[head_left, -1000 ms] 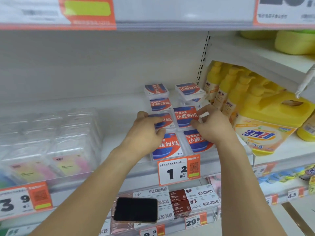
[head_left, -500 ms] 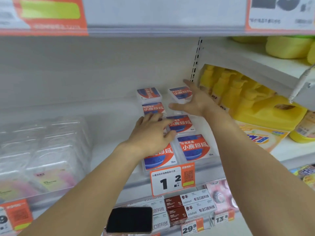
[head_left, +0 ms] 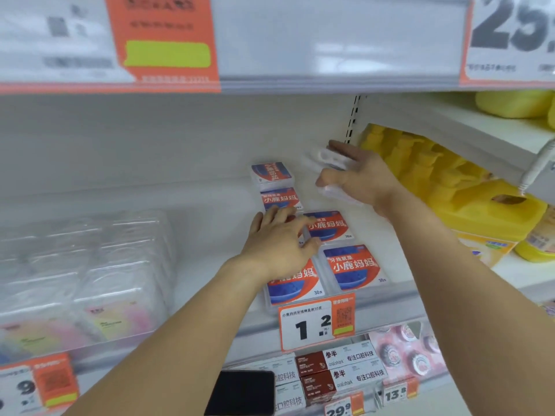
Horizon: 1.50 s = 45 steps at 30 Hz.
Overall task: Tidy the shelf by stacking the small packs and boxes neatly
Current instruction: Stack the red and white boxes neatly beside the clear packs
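Note:
Small clear floss boxes with red-and-blue labels lie in two rows on the white shelf [head_left: 210, 283]. My left hand [head_left: 279, 241] rests flat with straight fingers on a left-row box, covering most of it. In front of it lies another left-row box [head_left: 295, 288], and two more [head_left: 271, 174] [head_left: 280, 199] sit behind. The right row shows two boxes [head_left: 329, 225] [head_left: 354, 267]. My right hand [head_left: 365, 175] is raised at the back of the right row and grips a clear box [head_left: 322, 156], lifted and tilted, its label turned away.
Clear plastic packs [head_left: 84, 271] fill the shelf's left side. Yellow detergent bottles [head_left: 468, 199] stand close on the right of my right hand. A price tag reading 1.2 [head_left: 315, 324] hangs on the shelf edge. Boxed goods [head_left: 339, 373] and a black phone [head_left: 240, 391] lie below.
My right hand moved from the middle boxes to the back of the right row, took hold of the rear box and lifted it. My left hand slid forward and flattened on a left-row box.

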{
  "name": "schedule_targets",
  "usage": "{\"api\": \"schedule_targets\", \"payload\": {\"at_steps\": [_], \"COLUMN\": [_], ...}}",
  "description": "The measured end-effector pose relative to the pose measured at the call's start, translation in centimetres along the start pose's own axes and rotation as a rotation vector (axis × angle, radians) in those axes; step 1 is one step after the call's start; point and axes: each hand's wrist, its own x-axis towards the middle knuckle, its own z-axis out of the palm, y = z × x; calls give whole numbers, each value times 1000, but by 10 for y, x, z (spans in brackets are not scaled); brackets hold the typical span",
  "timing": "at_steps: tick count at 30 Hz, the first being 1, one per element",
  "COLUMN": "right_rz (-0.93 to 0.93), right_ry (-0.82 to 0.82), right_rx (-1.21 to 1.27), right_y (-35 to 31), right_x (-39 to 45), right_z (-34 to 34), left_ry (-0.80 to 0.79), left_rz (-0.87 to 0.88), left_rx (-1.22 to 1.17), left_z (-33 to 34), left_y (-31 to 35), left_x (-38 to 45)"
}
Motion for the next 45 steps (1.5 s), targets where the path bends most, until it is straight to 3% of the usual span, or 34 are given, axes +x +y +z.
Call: {"api": "schedule_targets", "payload": {"at_steps": [3,5,9,15,19,23,25,28,31,35,40,45], "right_rz": [-24,-18,-1,84,8,-35,-56,-108,-136,-204,-268,-332], "right_ry": [-52,-29,-3,246,327,253,211,202,258,346,372,356], "right_rx": [-191,-163,58,419,342,163,64,-14,1,5,-5,50], "right_y": [1,9,28,52,50,48,49,49,45,35,28,27], "right_x": [-45,-65,-91,-113,-115,-113,-112,-109,-107,-105,-100,-95], "right_z": [-11,-15,-12,-6,-17,-12,-6,-3,-5,-4,-5,5], "left_ry": [92,150,22,8,178,498,562,408,292,444,293,293], "left_rz": [-51,-41,78,148,185,177,221,269,302,167,27,-115], "left_rx": [-257,-349,-336,-308,-234,-263,-318,-472,-377,-349,-314,-202], "left_z": [-10,-15,-14,-16,-22,-23,-22,-23,-14,-4,-4,-4], "left_y": [5,9,22,27,24,14,9,2,-4,-13,-6,4], "left_x": [-4,-11,-31,-38,-45,-61,-72,-91,-108,-111,-100,-88]}}
